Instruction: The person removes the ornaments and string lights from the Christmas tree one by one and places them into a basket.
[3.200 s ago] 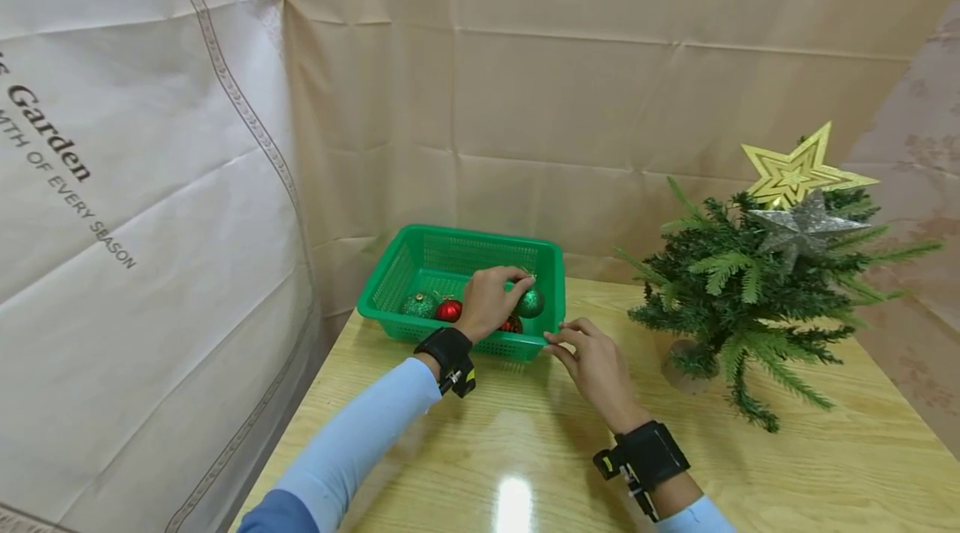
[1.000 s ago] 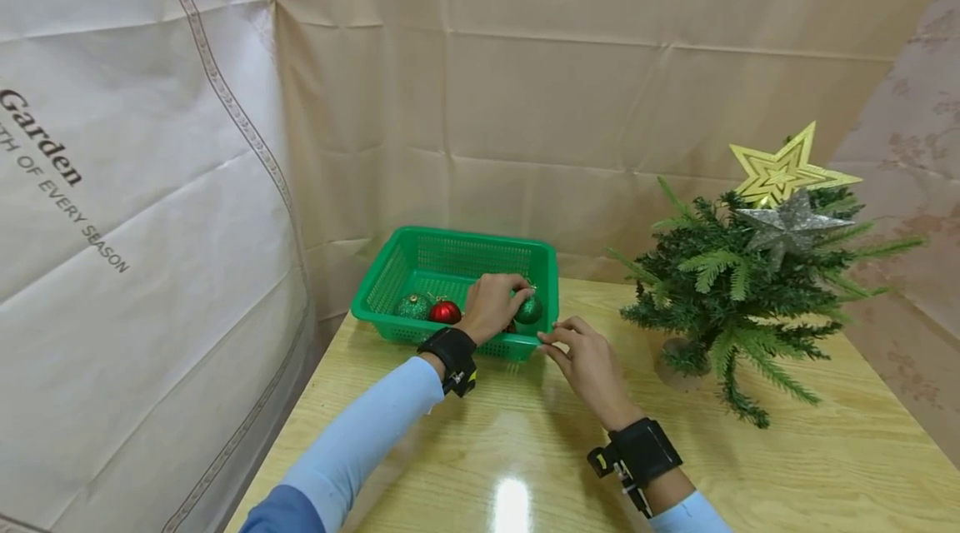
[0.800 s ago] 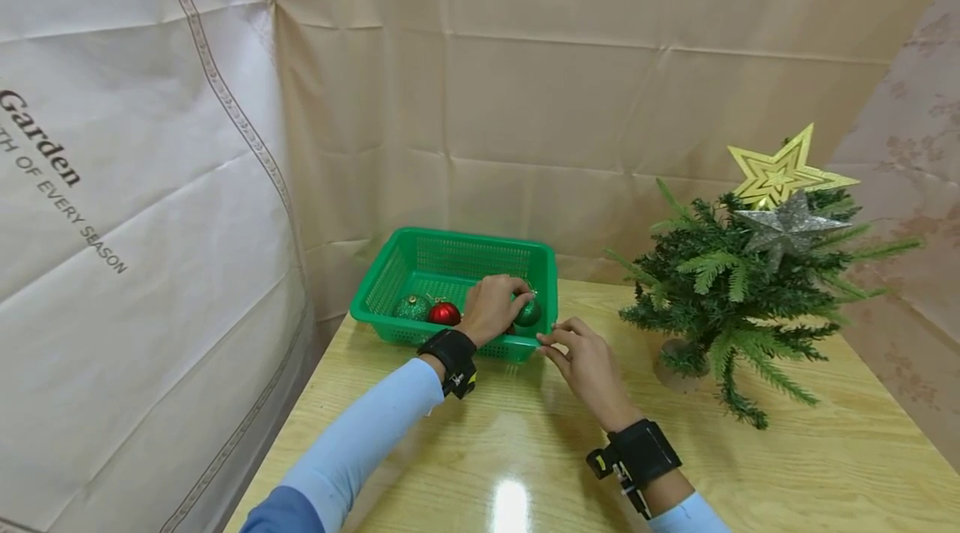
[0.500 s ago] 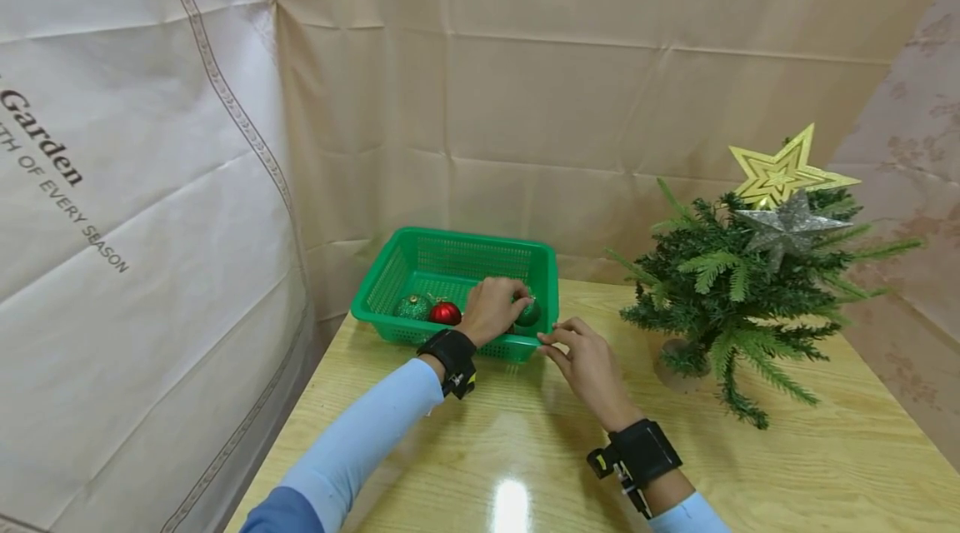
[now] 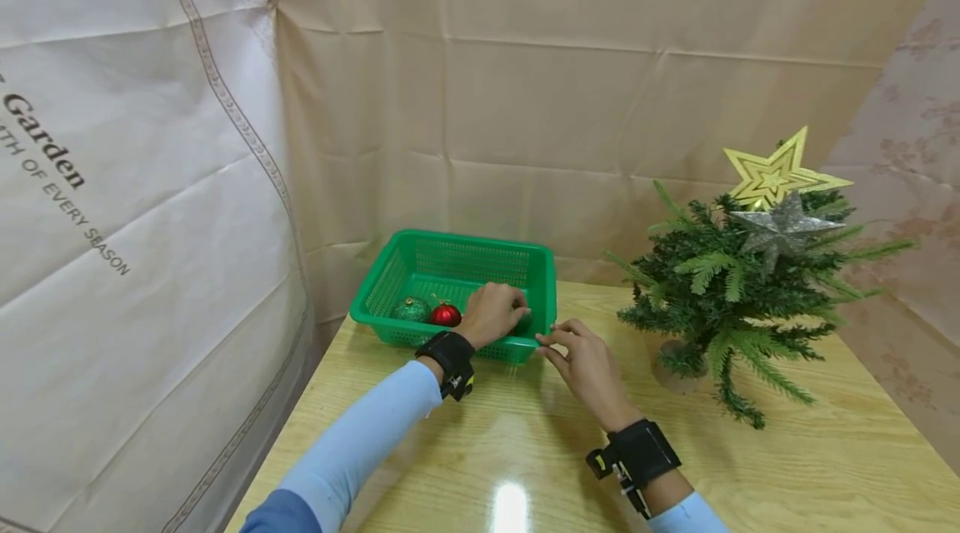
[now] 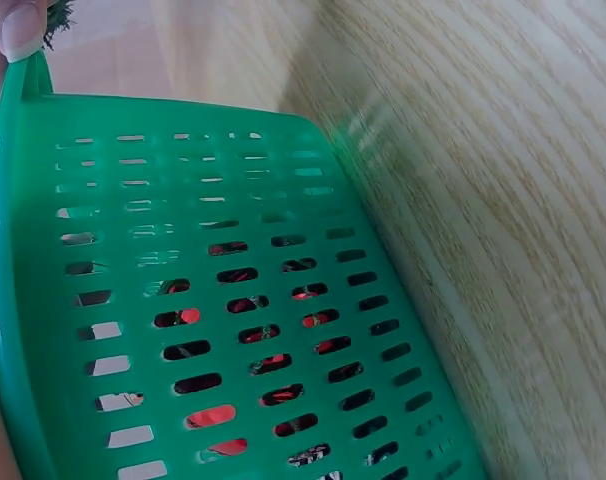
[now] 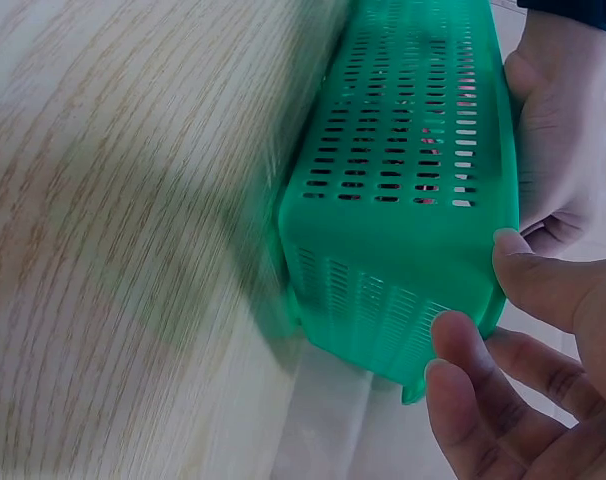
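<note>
Inside basket (image 5: 391,284): left hand (image 5: 491,314) (gripping bauble, seemingly)

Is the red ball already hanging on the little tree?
No, the red ball lies in the green basket beside the left hand, apart from the tree.

Staged recording booth: beige cloth backdrops (image 5: 600,83) w/ fold creases round wooden table (image 5: 750,466).
</note>
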